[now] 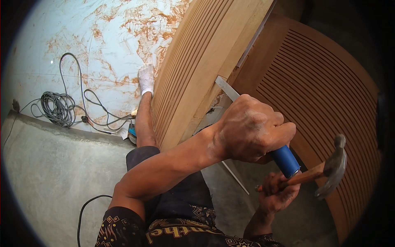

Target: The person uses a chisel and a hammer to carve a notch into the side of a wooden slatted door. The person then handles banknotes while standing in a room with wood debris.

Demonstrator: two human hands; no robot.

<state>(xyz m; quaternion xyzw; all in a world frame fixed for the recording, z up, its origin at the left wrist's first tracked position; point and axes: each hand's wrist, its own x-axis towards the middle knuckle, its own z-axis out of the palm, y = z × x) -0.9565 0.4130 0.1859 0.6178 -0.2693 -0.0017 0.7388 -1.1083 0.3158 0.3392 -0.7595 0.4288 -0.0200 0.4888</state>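
Note:
My left hand (255,129) is closed around the blue handle of a chisel (285,159). The chisel's flat metal blade slants up and left, its tip at the edge of a pale wooden louvred panel (201,78); whether it has cut into the wood cannot be made out. Lower and to the right, my right hand (279,195) grips a claw hammer (334,168) by its wooden handle. The hammer's head is to the right of the chisel handle's end, apart from it.
A second, darker louvred panel (325,82) stands at the right. Coiled grey cable (57,109) lies at the left on a pale blue sheet (111,37) strewn with brown dust. My white-socked foot (146,78) is beside the pale panel. A thin white rod (235,177) lies below my left wrist.

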